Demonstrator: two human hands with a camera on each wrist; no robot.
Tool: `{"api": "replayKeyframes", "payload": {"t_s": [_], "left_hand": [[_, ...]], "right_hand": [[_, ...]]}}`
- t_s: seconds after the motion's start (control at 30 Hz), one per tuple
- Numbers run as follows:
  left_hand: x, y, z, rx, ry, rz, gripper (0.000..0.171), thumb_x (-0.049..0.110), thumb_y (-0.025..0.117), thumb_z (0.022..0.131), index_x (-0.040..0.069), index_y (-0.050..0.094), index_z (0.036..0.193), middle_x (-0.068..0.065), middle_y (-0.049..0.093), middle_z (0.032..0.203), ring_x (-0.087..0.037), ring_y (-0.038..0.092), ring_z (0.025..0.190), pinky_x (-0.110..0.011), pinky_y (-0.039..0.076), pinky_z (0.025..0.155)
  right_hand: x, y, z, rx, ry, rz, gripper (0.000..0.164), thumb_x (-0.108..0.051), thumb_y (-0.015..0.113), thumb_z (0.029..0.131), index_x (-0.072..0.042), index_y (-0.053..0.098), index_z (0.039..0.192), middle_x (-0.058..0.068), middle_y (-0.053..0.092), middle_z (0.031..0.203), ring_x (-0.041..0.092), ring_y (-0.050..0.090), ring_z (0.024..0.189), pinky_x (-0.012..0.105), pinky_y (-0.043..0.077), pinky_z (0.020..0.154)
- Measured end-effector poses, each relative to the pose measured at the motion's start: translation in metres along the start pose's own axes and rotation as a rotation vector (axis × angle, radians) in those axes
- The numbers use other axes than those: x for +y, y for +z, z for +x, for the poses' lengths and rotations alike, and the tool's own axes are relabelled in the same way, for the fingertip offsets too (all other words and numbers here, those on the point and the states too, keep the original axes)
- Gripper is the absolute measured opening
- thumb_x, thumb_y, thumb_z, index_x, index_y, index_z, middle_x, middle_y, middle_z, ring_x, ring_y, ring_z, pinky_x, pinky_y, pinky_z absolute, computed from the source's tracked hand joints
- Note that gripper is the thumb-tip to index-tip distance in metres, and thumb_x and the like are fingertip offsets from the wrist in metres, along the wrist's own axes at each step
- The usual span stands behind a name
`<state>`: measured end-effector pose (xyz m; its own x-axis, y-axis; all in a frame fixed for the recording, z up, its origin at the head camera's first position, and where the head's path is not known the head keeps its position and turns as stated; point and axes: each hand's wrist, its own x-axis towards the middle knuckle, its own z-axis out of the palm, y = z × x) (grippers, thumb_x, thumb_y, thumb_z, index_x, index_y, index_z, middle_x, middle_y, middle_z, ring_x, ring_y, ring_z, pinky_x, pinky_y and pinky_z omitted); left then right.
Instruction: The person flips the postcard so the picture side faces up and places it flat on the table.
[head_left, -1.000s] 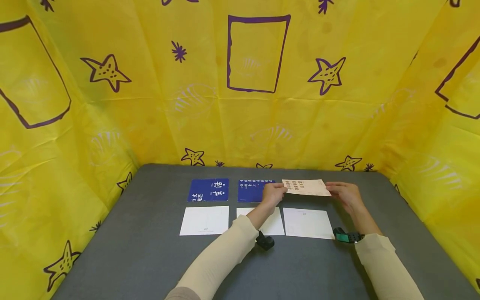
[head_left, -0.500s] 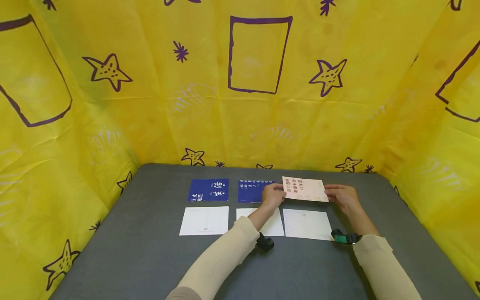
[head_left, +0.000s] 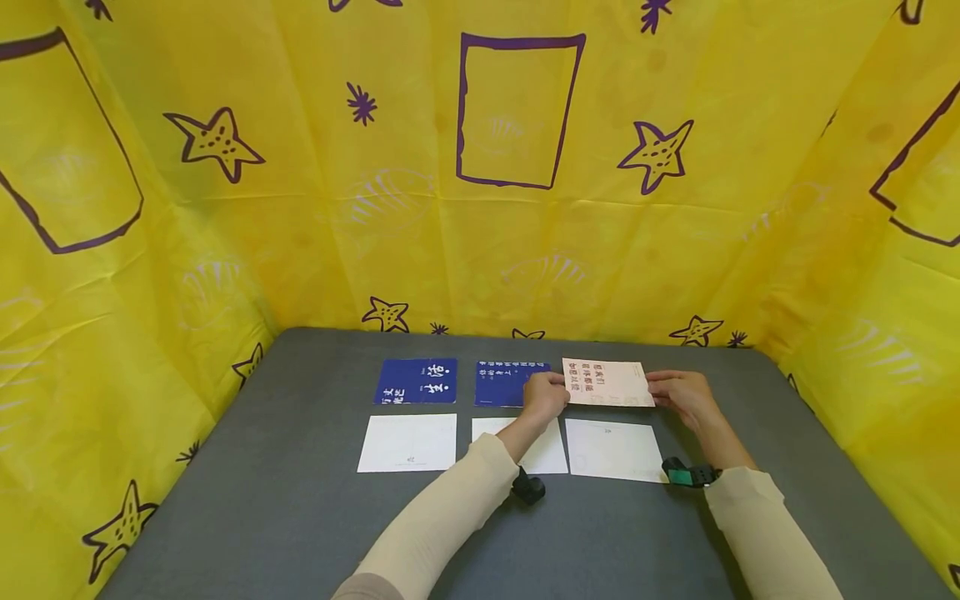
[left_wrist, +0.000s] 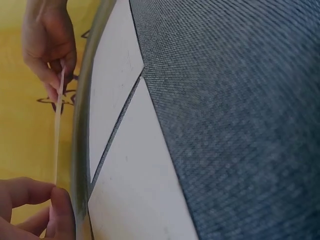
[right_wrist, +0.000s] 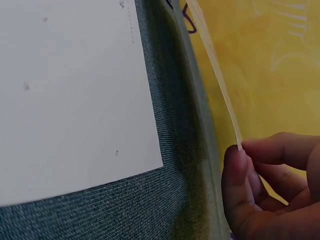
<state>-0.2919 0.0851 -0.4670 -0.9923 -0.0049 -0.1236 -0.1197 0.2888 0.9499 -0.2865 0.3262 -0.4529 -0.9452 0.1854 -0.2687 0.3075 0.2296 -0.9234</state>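
Note:
A cream postcard [head_left: 608, 383] with reddish-brown lettering is held between both hands at the right end of the back row. My left hand [head_left: 546, 394] pinches its left edge, and my right hand [head_left: 686, 397] pinches its right edge. In the left wrist view the postcard [left_wrist: 58, 135] appears edge-on, between the thumb and fingers of each hand. The right wrist view shows my right thumb and index finger meeting on the edge of the postcard [right_wrist: 222, 85]. My left hand partly covers a blue postcard [head_left: 501, 385] lying beside it.
Another blue postcard [head_left: 417, 381] lies at the left of the back row. In front lie three white cards: a left one [head_left: 408, 443], a middle one [head_left: 546, 450] partly behind my left arm, and a right one [head_left: 613, 450]. Yellow patterned cloth [head_left: 510, 250] surrounds the grey table [head_left: 300, 517].
The cream postcard has tilted so its lettered face shows more, then lowered slightly toward the table. Both hands keep their pinch on it, shifting a little left.

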Motion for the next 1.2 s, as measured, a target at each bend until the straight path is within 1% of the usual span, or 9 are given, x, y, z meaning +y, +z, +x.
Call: {"api": "replayKeyframes", "payload": {"t_s": [0.1,0.23,0.47,0.53,0.63,0.77,0.9,1.0,1.2], "left_hand": [[0.000,-0.001,-0.001,0.002,0.020,0.091,0.032,-0.006,0.066,0.077,0.002,0.073,0.107,-0.008,0.074,0.091,-0.012,0.060,0.074,-0.020,0.046,0.058],[0.000,-0.001,-0.002,0.005,0.028,0.159,0.030,-0.003,0.067,0.079,0.003,0.073,0.107,-0.008,0.073,0.102,-0.018,0.061,0.086,-0.025,0.050,0.068],[0.000,0.000,-0.001,0.009,0.082,0.304,0.028,0.000,0.061,0.083,0.005,0.074,0.107,-0.008,0.074,0.105,-0.028,0.067,0.099,-0.035,0.053,0.082],[0.000,0.000,-0.001,0.006,0.087,0.326,0.027,0.000,0.060,0.084,0.005,0.075,0.106,-0.008,0.074,0.106,-0.030,0.067,0.102,-0.037,0.053,0.085],[0.000,-0.001,-0.001,-0.002,0.094,0.343,0.026,0.000,0.060,0.084,0.005,0.075,0.105,-0.008,0.074,0.107,-0.030,0.067,0.105,-0.039,0.053,0.089],[0.001,-0.003,-0.001,-0.022,0.106,0.352,0.026,0.000,0.062,0.083,0.004,0.074,0.106,-0.008,0.074,0.106,-0.027,0.068,0.102,-0.036,0.053,0.087],[0.001,-0.006,-0.003,-0.061,0.126,0.348,0.026,0.004,0.068,0.082,0.005,0.074,0.107,-0.006,0.073,0.098,-0.020,0.065,0.088,-0.029,0.051,0.075],[0.002,-0.009,-0.006,-0.095,0.154,0.347,0.025,0.006,0.069,0.082,0.006,0.074,0.106,-0.005,0.071,0.094,-0.017,0.061,0.082,-0.026,0.047,0.070],[0.004,-0.019,-0.012,-0.114,0.201,0.322,0.020,0.010,0.067,0.086,0.005,0.073,0.105,-0.005,0.072,0.096,-0.017,0.064,0.086,-0.027,0.048,0.072]], "right_hand": [[0.000,0.001,0.002,-0.002,-0.004,-0.027,0.042,0.000,0.061,0.090,0.015,0.053,0.128,-0.008,0.065,0.079,0.008,0.061,0.069,0.019,0.056,0.066],[0.002,0.003,0.005,0.001,-0.008,-0.033,0.041,0.001,0.062,0.090,0.016,0.053,0.127,-0.004,0.065,0.082,0.008,0.061,0.069,0.020,0.057,0.065],[0.004,0.005,0.008,0.013,-0.021,-0.104,0.038,0.001,0.061,0.090,0.016,0.055,0.124,0.007,0.066,0.093,0.008,0.060,0.070,0.020,0.057,0.065],[0.005,0.006,0.009,0.016,-0.031,-0.119,0.038,0.001,0.061,0.089,0.017,0.055,0.124,0.010,0.067,0.096,0.008,0.059,0.070,0.019,0.056,0.065],[0.006,0.008,0.010,0.021,-0.039,-0.119,0.038,0.003,0.061,0.088,0.018,0.055,0.123,0.010,0.066,0.095,0.008,0.059,0.069,0.019,0.056,0.063],[0.007,0.008,0.011,0.025,-0.039,-0.110,0.039,0.004,0.062,0.087,0.019,0.055,0.122,0.008,0.066,0.091,0.007,0.059,0.068,0.019,0.056,0.062],[0.009,0.005,0.010,0.025,-0.044,-0.122,0.038,0.001,0.061,0.089,0.019,0.055,0.123,0.007,0.066,0.091,0.007,0.061,0.067,0.020,0.056,0.063],[0.010,0.002,0.008,0.033,-0.046,-0.123,0.038,-0.003,0.060,0.092,0.019,0.054,0.123,0.003,0.066,0.086,0.007,0.061,0.066,0.020,0.056,0.062],[0.009,-0.002,0.004,0.020,-0.029,-0.110,0.043,-0.013,0.057,0.096,0.017,0.052,0.127,-0.004,0.065,0.079,0.009,0.062,0.066,0.020,0.056,0.063]]}}
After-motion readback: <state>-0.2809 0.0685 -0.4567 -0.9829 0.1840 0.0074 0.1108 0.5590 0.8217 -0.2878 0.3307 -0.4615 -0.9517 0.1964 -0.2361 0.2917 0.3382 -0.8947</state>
